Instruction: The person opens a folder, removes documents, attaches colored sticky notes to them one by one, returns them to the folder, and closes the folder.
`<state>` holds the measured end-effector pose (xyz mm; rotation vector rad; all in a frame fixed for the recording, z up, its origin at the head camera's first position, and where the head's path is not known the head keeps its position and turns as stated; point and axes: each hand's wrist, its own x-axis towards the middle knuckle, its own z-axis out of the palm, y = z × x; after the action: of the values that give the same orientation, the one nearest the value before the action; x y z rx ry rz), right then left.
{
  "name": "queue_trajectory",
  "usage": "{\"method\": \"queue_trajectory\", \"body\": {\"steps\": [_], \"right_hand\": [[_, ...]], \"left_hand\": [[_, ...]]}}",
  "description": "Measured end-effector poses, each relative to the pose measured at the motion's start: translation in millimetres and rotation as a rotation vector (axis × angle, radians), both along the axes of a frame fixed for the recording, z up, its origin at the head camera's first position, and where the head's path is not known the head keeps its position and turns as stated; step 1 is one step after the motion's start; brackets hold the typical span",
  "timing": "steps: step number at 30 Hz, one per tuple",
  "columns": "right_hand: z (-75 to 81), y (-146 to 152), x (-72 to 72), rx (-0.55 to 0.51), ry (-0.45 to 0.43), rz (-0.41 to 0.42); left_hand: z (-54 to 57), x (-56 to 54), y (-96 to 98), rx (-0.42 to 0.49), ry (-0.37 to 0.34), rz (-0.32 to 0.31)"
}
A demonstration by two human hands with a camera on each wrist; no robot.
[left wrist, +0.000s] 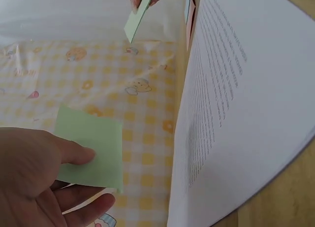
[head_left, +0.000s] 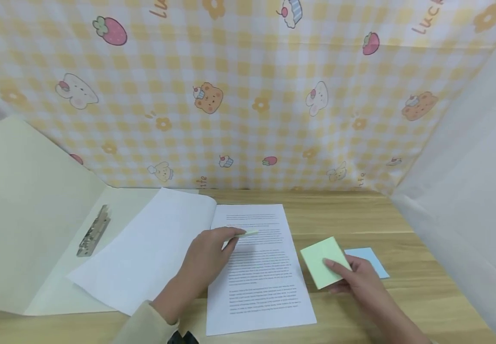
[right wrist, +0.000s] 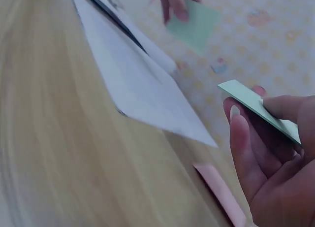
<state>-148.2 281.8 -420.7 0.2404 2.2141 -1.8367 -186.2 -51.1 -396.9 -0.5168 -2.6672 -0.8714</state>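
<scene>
My left hand [head_left: 207, 253] pinches a single light green sticky note [left wrist: 106, 143] between thumb and fingers. In the head view this note appears edge-on, above the upper part of a printed page [head_left: 261, 267]. The left wrist view shows its flat face, with the thumb across it. Farther right, my right hand [head_left: 361, 277] grips a green sticky note pad [head_left: 321, 260], thumb on top and fingers underneath. The pad's thickness shows in the right wrist view. A blue square of sticky notes [head_left: 376, 263] lies on the table, partly covered by the right hand.
Left of the page, a turned-over white sheet [head_left: 157, 248] lies across an open folder [head_left: 24, 210] with a metal clip [head_left: 94, 231]. A pink pad [right wrist: 222, 193] lies on the wooden table [head_left: 338, 215]. A checked cloth [head_left: 248, 71] hangs behind, with white fabric [head_left: 467, 167] at the right.
</scene>
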Motion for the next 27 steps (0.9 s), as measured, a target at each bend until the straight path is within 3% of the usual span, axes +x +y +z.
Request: {"method": "queue_trajectory", "body": {"steps": [4,11,15,20,27], "right_hand": [[4.6,26.8,-1.3,0.17,0.047,-0.091],[4.0,84.0,-6.6,0.387,0.085,-0.123],[-3.7,116.7,-8.8,0.43,0.079,-0.166],[-16.4,148.7,-7.9,0.453,0.053,-0.306],[-28.2,160.9,-4.8,0.549,0.076,-0.449]], "left_hand": [[-1.4,9.1,1.5,-0.055,-0.007,-0.02],[-11.9,15.6,-0.9,-0.092,-0.026,-0.039],[-16.7,15.4,-2.3,-0.102,-0.012,-0.035],[-19.9,14.5,-2.1,-0.106,-0.011,-0.024],[-21.8,13.7,-1.3,-0.108,-0.024,-0.021]]}}
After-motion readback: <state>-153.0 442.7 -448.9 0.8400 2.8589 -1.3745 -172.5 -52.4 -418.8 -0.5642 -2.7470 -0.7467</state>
